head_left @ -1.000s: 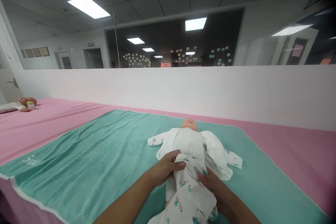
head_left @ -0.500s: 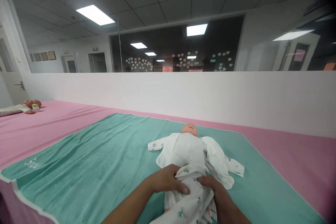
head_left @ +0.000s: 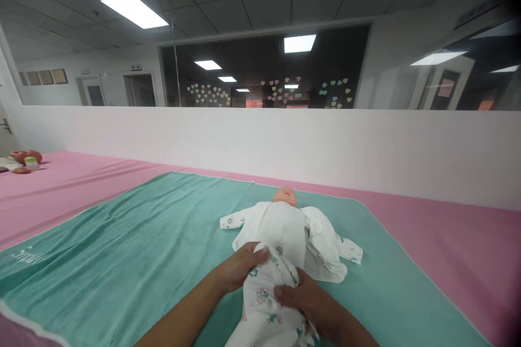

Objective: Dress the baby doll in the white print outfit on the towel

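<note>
Pinching opposite sides of the soft white printed cloth garment (head_left: 264, 306), seemingly to keep its top gathered, the left hand (head_left: 239, 268) and right hand (head_left: 313, 301) have it between them, the white-clothed, peach-coloured baby doll (head_left: 286, 197) lying just beyond on the green fabric blanket (head_left: 163, 238).

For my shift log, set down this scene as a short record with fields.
left hand: gripping the upper edge of the patterned cloth
right hand: on the same cloth, thumb on top
patterned cloth: white with small coloured prints, bunched between the hands
doll: lying on its back in white clothing, sleeves spread to both sides
under doll: green blanket with pale edging
under blanket: pink cover
far left: second doll beside a small green-lidded container
</note>
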A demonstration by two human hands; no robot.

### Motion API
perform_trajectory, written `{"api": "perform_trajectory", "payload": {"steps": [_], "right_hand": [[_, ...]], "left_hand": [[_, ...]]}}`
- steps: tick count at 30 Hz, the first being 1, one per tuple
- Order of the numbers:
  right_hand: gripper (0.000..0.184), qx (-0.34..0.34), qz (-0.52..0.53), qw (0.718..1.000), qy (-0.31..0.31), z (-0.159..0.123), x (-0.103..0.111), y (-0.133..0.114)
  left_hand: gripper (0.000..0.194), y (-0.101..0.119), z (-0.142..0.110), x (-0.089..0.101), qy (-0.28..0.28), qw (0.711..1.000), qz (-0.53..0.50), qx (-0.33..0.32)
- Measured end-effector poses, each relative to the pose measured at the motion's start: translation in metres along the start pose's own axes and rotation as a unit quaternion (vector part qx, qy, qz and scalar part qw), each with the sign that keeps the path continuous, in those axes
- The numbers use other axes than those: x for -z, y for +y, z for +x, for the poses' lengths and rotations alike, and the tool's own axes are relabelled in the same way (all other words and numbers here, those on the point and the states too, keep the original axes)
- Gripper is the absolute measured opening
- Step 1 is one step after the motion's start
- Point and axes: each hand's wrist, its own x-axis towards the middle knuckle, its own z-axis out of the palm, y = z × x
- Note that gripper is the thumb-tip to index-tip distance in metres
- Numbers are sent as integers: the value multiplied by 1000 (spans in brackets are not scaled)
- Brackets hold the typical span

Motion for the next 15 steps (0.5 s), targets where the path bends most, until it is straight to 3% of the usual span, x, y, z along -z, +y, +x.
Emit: {"api": "perform_trajectory", "payload": {"steps": [4,6,11,15], "right_hand": [[53,55,117,990,47,0,-4,4],[57,72,138,987,45,1,-8,5],[63,50,121,991,-11,1,-13,-1],[71,-1,56,995,-81,-1,-12,-8]], "left_hand": [[34,14,-5,2,-66,980,183,41],[34,17,-6,2,-83,971,214,62],[32,7,-4,-3,-48,997,58,11],[31,-1,-1,-3,-8,999,-45,-30]]}}
